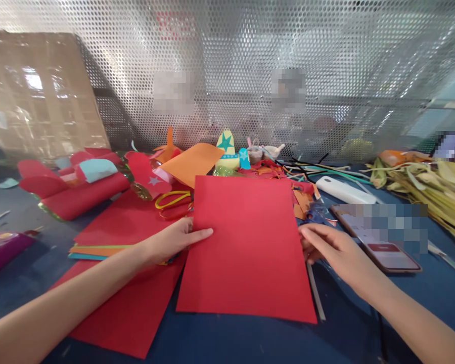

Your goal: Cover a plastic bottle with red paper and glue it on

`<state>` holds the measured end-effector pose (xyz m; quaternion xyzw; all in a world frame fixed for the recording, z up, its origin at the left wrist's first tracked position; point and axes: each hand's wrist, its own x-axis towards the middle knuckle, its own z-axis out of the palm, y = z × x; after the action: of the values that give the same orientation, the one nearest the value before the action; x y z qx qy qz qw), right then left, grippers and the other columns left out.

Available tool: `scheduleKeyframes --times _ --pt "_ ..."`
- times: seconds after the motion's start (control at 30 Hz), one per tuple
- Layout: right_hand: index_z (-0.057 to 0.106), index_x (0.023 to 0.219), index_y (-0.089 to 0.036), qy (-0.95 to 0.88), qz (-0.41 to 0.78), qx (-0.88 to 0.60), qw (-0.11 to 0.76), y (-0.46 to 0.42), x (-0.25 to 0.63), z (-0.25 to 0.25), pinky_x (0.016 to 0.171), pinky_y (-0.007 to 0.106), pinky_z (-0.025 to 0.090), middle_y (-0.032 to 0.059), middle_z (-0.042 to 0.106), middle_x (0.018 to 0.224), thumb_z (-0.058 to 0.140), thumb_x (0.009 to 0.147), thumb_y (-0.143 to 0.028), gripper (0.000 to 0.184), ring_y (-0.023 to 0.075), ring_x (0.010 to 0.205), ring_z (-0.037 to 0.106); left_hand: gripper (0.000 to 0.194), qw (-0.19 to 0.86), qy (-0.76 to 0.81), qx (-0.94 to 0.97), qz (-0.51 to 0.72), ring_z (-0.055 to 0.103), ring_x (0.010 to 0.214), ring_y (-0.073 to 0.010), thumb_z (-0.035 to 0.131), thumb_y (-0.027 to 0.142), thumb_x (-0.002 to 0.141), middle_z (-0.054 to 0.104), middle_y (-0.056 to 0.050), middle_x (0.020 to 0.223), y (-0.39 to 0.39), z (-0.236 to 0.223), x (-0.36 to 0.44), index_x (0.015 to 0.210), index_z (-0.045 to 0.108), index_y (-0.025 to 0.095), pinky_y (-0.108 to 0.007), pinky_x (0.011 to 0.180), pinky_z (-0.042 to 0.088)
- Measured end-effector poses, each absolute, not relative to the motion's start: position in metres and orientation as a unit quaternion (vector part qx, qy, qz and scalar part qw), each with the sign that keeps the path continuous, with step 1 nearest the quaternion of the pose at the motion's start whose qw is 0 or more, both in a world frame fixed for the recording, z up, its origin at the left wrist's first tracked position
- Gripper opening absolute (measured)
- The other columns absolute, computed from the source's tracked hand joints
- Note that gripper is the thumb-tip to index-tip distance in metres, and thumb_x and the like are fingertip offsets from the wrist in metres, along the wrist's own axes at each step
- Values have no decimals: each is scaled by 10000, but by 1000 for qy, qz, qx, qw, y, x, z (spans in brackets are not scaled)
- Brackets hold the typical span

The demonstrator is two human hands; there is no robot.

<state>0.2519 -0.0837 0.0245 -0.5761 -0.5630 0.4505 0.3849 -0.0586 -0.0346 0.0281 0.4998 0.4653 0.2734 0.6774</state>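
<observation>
A red sheet of paper [246,247] is held up in front of me above the blue table. My left hand [178,237] is closed on its left edge, thumb on top and fingers hidden beneath. At the right edge my right hand [326,245] is closed, its thumb and fingertips pinched at the border of the sheet. Below my left forearm lies another red sheet [121,313]. Further back a stack of coloured paper [102,251], red on top, lies partly behind that arm. Yellow-handled scissors [172,198] rest just beyond my left hand.
Red paper craft pieces [87,194] stand at the left, near a cardboard box [41,96]. Paper scraps [267,169] lie behind the sheet. To the right are a phone [394,255], a white-handled tool [345,191] and dried husks [424,192]. A perforated metal panel [231,60] closes the back.
</observation>
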Motion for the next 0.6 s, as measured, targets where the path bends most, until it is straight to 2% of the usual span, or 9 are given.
scheduleKeyframes --times 0.17,0.37,0.47,0.6 --pt "626 834 -190 -527 377 -590 482 -78 264 28 548 277 544 46 678 663 606 723 -697 520 161 571 631 372 690 472 438 330 735 742 -246 837 340 638 763 -131 885 -31 36 -60 946 737 157 -327 694 595" --pt "593 796 -212 -515 227 -605 564 -71 284 35 539 265 518 -17 573 624 583 793 -600 388 127 527 553 357 663 502 413 370 723 677 -239 847 287 614 768 -111 849 -21 45 -71 923 730 151 -301 599 596" --pt "569 781 -228 -521 210 -610 559 -70 285 37 537 274 510 -23 548 621 578 798 -571 343 135 528 544 292 644 507 380 429 705 597 -206 831 233 629 764 -58 748 -18 50 -73 891 722 161 -266 542 586" --pt "535 765 -244 -545 230 -630 504 -69 282 35 551 293 517 -12 561 613 598 773 -568 330 158 540 558 143 612 497 381 483 677 519 -155 771 201 699 753 -14 691 -16 54 -73 824 708 169 -187 476 552"
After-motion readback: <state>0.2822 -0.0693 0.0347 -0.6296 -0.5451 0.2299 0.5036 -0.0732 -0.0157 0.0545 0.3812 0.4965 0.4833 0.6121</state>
